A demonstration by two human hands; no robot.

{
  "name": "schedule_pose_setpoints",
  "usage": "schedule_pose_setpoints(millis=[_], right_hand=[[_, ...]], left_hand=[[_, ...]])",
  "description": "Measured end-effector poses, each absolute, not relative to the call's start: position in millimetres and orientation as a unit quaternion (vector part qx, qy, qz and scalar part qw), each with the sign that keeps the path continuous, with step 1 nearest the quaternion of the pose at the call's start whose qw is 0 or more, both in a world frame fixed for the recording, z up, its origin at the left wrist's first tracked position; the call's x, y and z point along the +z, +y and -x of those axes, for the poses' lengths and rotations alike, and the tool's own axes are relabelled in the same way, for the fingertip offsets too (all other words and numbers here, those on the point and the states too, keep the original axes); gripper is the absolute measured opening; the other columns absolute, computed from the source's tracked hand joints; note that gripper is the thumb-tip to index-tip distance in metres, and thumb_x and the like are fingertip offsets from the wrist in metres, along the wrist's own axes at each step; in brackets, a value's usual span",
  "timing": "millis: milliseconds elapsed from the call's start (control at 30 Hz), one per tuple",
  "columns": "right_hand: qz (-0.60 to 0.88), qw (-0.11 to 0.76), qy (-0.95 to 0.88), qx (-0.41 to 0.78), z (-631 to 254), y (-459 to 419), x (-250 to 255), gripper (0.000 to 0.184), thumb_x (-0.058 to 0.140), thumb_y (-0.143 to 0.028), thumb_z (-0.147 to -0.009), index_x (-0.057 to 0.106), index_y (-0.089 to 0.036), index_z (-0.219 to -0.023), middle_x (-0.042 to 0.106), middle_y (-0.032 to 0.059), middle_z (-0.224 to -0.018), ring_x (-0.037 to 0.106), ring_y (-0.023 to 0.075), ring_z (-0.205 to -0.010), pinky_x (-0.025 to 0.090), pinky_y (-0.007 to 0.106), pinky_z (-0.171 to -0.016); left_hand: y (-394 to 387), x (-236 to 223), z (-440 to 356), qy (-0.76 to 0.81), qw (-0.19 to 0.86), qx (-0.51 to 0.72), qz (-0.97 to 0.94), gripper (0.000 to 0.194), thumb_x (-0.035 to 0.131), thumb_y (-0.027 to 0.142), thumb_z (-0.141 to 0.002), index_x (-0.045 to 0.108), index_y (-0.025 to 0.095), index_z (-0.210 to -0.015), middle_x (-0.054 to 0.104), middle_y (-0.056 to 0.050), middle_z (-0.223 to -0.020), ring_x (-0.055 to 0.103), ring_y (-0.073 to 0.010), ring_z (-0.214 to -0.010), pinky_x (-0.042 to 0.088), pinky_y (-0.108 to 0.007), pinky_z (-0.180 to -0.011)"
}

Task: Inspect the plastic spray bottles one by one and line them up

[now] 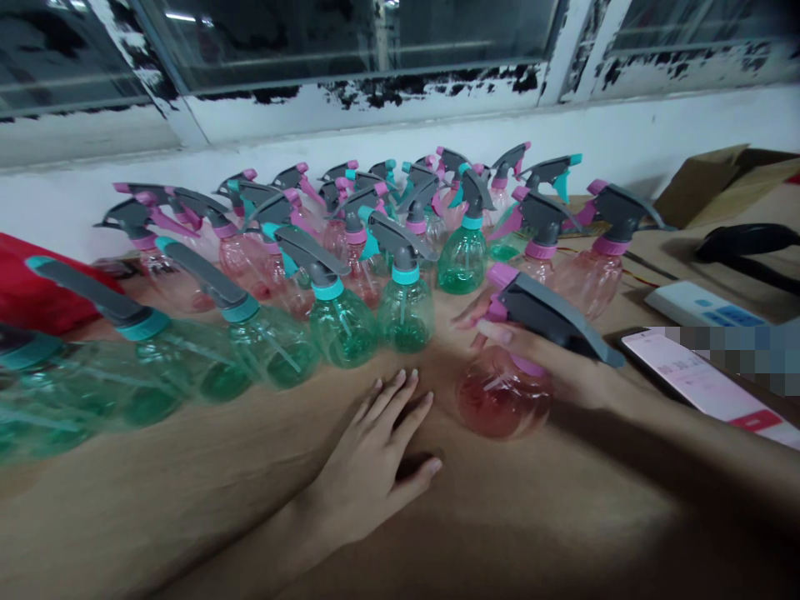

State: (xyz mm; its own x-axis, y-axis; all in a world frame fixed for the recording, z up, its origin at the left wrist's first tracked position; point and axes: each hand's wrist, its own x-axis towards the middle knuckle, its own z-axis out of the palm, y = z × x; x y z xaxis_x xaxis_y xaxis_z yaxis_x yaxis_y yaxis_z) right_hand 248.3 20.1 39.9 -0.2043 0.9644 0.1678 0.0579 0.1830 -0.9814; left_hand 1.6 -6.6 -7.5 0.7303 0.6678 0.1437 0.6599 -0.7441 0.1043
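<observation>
My right hand is wrapped round the neck of a pink spray bottle with a grey and pink trigger head. Reddish liquid shows inside that bottle, low over the table. Flat on the wooden table, fingers stretched out, lies my left hand, holding nothing. Just beyond its fingertips stand a green spray bottle and another green spray bottle, each with some green liquid. More green bottles run off in a row to the left, among them one near the edge.
Behind the front row stand several pink spray bottles and more green ones. At the right lie a phone, a white device with blue buttons, a black object and a cardboard box. Red material sits at left.
</observation>
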Motion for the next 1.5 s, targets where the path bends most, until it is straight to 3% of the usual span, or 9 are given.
schedule_pose_setpoints(millis=[200, 533, 967, 1133, 1400, 1500], right_hand=[[0.457, 0.479, -0.603, 0.445, -248.9, 16.3, 40.5, 0.021, 0.063, -0.046, -0.081, 0.067, -0.026, -0.086, 0.067, 0.0008, -0.081, 0.066, 0.0217, -0.078, 0.053, 0.035, -0.071], [0.427, 0.454, -0.598, 0.504, -245.8, 15.7, 43.1, 0.023, 0.058, -0.038, -0.086, 0.065, -0.029, -0.106, 0.071, 0.0023, -0.094, 0.066, 0.0233, -0.097, 0.050, 0.040, -0.090], [0.427, 0.453, -0.604, 0.497, -243.5, 13.3, 48.9, 0.017, 0.061, -0.038, -0.084, 0.070, -0.028, -0.095, 0.073, 0.0018, -0.083, 0.067, 0.0231, -0.098, 0.053, 0.039, -0.085], [0.423, 0.436, -0.605, 0.515, -245.5, 13.8, 48.1, 0.018, 0.059, -0.037, -0.086, 0.070, -0.028, -0.098, 0.073, 0.0022, -0.091, 0.066, 0.0231, -0.099, 0.052, 0.039, -0.086], [0.436, 0.442, -0.593, 0.512, -247.7, 15.0, 45.0, 0.021, 0.062, -0.040, -0.083, 0.070, -0.028, -0.098, 0.072, 0.0024, -0.095, 0.068, 0.0233, -0.091, 0.052, 0.039, -0.086], [0.429, 0.454, -0.601, 0.499, -246.7, 15.5, 44.6, 0.021, 0.063, -0.041, -0.082, 0.070, -0.027, -0.096, 0.073, 0.0019, -0.088, 0.069, 0.0225, -0.085, 0.053, 0.038, -0.082]], left_hand=[[-5.3, -9.5, -1.1, 0.350, 0.021, 0.094, -0.932, 0.057, 0.048, 0.047, -0.094, 0.037, 0.016, -0.141, 0.027, -0.011, -0.151, 0.022, -0.0274, -0.139, 0.027, -0.047, -0.110], [-6.8, -6.9, -1.7, 0.359, 0.021, 0.084, -0.929, 0.057, 0.051, 0.045, -0.093, 0.037, 0.017, -0.141, 0.026, -0.011, -0.152, 0.021, -0.0274, -0.140, 0.027, -0.047, -0.110], [-5.8, -7.7, -2.2, 0.353, 0.016, 0.082, -0.932, 0.058, 0.050, 0.046, -0.093, 0.037, 0.015, -0.141, 0.026, -0.013, -0.152, 0.020, -0.0276, -0.140, 0.027, -0.047, -0.109], [-6.4, -7.0, -1.7, 0.355, 0.019, 0.090, -0.930, 0.058, 0.050, 0.046, -0.093, 0.038, 0.014, -0.140, 0.027, -0.013, -0.151, 0.021, -0.0276, -0.139, 0.027, -0.047, -0.110], [-5.6, -7.3, -1.8, 0.354, 0.013, 0.080, -0.932, 0.059, 0.050, 0.047, -0.093, 0.036, 0.015, -0.141, 0.025, -0.012, -0.152, 0.020, -0.0270, -0.140, 0.027, -0.046, -0.110], [-5.5, -7.2, -2.1, 0.354, 0.015, 0.076, -0.932, 0.059, 0.049, 0.047, -0.094, 0.036, 0.015, -0.141, 0.025, -0.012, -0.152, 0.021, -0.0271, -0.140, 0.028, -0.046, -0.110]])
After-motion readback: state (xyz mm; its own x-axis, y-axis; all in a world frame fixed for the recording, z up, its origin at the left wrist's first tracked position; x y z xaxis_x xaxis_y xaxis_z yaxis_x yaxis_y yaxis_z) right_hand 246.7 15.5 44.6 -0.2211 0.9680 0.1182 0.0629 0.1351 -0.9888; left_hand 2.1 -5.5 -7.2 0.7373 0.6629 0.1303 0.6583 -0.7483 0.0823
